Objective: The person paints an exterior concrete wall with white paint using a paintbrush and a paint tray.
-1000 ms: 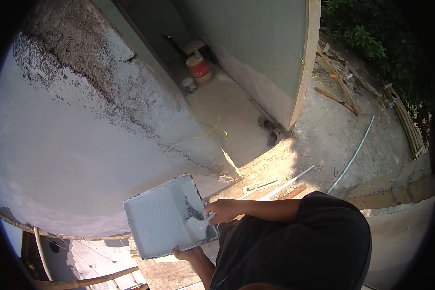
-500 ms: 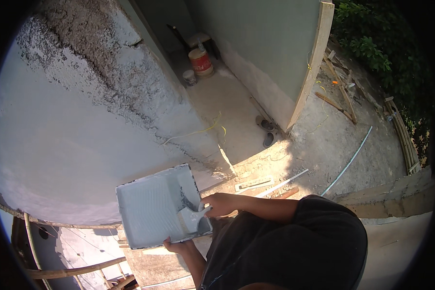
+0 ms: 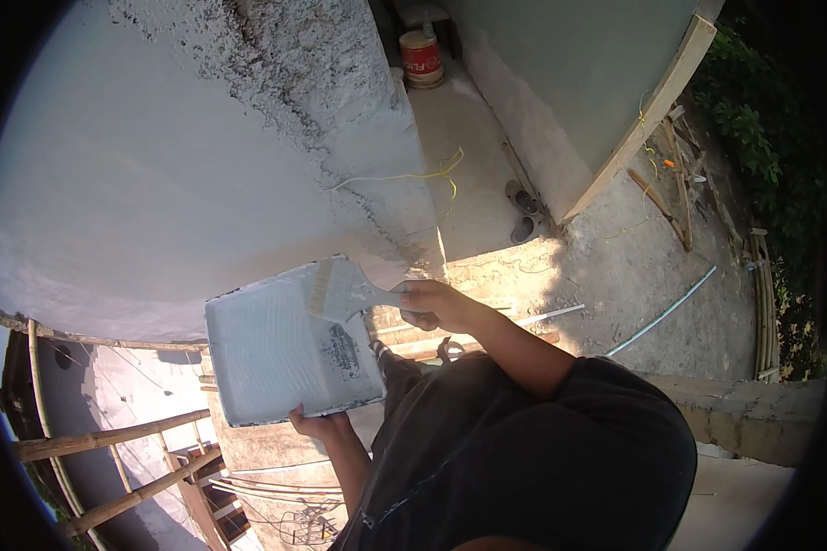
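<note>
My left hand [image 3: 314, 422] grips the lower edge of a white paint tray [image 3: 266, 358], which holds pale grey paint. My right hand [image 3: 424, 303] is closed round the handle of a wide, paint-covered brush [image 3: 345, 290]. Its pale bristles are over the top right part of the tray; I cannot tell whether they touch it. The tray is held in front of a pale, painted wall [image 3: 156, 184], whose upper part is rough and flaked.
A doorway with timber edge [image 3: 643, 115] shows a red-and-white bucket [image 3: 421, 60] and dark sandals [image 3: 524, 211] inside. Pipes [image 3: 662, 312], sticks, yellow cord and poles [image 3: 763, 303] lie or lean at right. Bamboo scaffolding [image 3: 110, 432] and a drop are at lower left.
My right hand has moved the brush up from the tray's lower right to its upper edge. Both hands and tray sit higher in view, and the view has shifted.
</note>
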